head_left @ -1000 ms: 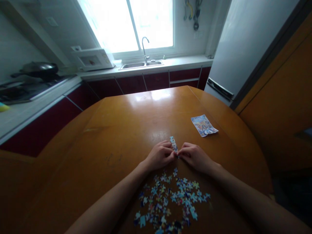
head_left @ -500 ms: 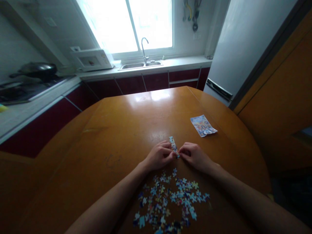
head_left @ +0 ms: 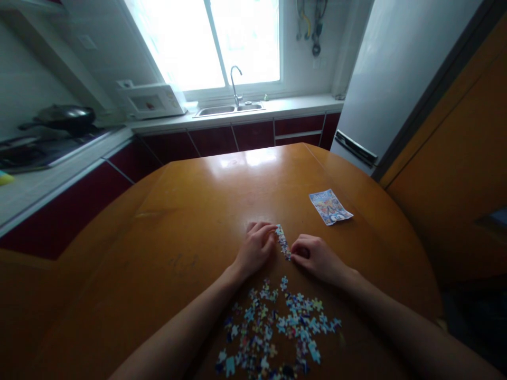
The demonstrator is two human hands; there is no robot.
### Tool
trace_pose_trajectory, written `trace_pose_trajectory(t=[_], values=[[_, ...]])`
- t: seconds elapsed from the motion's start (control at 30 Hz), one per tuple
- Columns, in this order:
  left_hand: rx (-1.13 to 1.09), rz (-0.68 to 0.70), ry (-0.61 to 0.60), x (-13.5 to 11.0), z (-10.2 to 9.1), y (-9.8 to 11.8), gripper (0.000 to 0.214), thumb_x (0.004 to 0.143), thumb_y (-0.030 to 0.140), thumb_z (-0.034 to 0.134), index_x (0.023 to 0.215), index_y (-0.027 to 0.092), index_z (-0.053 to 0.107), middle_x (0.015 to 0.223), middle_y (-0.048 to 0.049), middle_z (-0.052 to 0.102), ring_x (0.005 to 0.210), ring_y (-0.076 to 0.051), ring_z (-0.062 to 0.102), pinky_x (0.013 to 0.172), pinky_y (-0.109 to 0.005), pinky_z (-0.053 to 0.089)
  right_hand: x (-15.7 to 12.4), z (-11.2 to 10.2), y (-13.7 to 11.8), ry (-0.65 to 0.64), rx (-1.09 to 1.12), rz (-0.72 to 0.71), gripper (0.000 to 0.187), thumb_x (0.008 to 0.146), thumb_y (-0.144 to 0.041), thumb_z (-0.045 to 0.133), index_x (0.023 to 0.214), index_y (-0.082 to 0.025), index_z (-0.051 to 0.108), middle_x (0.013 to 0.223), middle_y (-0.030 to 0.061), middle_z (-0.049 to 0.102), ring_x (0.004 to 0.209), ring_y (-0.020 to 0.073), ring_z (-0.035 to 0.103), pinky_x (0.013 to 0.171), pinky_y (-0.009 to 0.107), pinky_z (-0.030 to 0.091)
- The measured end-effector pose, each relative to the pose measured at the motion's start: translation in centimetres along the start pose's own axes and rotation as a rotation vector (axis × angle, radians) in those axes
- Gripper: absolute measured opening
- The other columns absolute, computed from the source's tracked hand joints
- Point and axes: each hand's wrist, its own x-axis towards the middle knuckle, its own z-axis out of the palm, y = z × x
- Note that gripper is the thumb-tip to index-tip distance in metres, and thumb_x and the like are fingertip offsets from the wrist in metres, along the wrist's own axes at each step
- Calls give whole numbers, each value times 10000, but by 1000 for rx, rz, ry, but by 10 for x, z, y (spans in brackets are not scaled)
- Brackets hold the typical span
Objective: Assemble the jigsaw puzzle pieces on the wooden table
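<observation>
A narrow strip of joined jigsaw puzzle pieces (head_left: 283, 241) lies on the wooden table between my two hands. My left hand (head_left: 255, 248) is on its left side, fingers stretched out, with the fingertips touching the far end. At the strip's near end, my right hand (head_left: 317, 258) has its fingers curled, thumb and fingertip pinched at the edge. Closer to me, many loose puzzle pieces (head_left: 269, 330) are spread in a wide pile. One single piece (head_left: 284, 283) lies just off the top of that pile.
A creased printed picture sheet (head_left: 330, 207) lies on the table (head_left: 222, 195) beyond my right hand. Behind the table are a counter with a sink (head_left: 216, 110), a microwave (head_left: 152, 101) and a pan (head_left: 65, 117) on the stove. A fridge (head_left: 372, 79) stands at the right.
My left hand has shifted from the strip's near end to its far end, its thumb coming away and its fingers stretching. My right hand stays at the near end.
</observation>
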Motion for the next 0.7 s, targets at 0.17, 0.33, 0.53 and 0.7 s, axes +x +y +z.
trace_pose_trajectory(t=[0.17,0.33,0.53,0.7], values=[[68,8,-48,-1,3,0,336,890,124,549,1190,220,667,1250,-17,659,1128,-230,501,1043,-417,441,0,0,-2,-28,-32,20,93,785,-153,708,760,-184,624,766,-10,583,681,125,532,621,242,402],[124,15,-71,-2,3,2,348,893,131,543,1207,227,659,1270,-9,658,1137,-230,502,1059,-420,428,-1,3,-2,-31,-71,20,113,786,-157,705,749,-189,604,761,-12,589,681,127,529,623,246,395],[141,13,-93,-2,3,2,315,905,158,534,1173,237,679,1272,-2,656,1141,-239,493,1057,-427,430,-1,5,-3,-9,-96,29,100,807,-177,697,749,-190,617,765,-4,599,685,133,535,631,251,401],[140,27,-91,-2,4,0,311,900,153,541,1165,237,680,1275,-13,654,1146,-243,491,1059,-454,417,0,4,-4,-16,-91,35,93,807,-177,698,755,-190,622,772,0,609,691,136,549,635,252,408]])
